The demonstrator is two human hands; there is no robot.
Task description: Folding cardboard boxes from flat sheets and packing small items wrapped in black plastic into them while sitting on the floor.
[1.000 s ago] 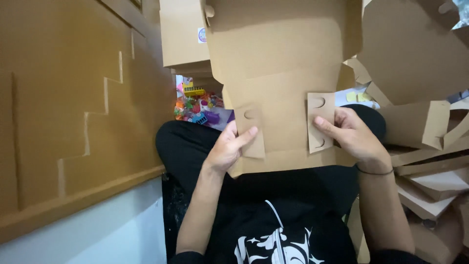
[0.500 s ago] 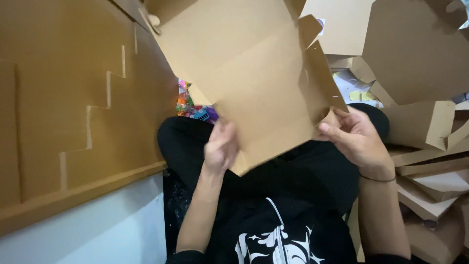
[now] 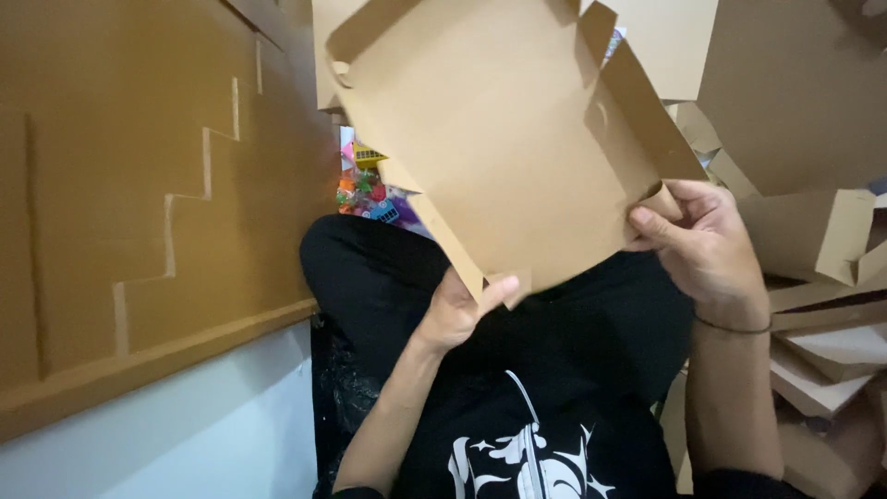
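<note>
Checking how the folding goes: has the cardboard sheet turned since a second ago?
Yes. The cardboard sheet has swung from square-on to tilted, its lower edge now slanting against the stepped cardboard wall.

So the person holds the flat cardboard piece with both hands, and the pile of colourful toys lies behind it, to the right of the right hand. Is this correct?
Not quite. In the head view both the left hand and the right hand do hold the cardboard piece, but the colourful toys lie behind it on the left side, above the left hand. To the right of the right hand are stacked cardboard pieces.
</note>
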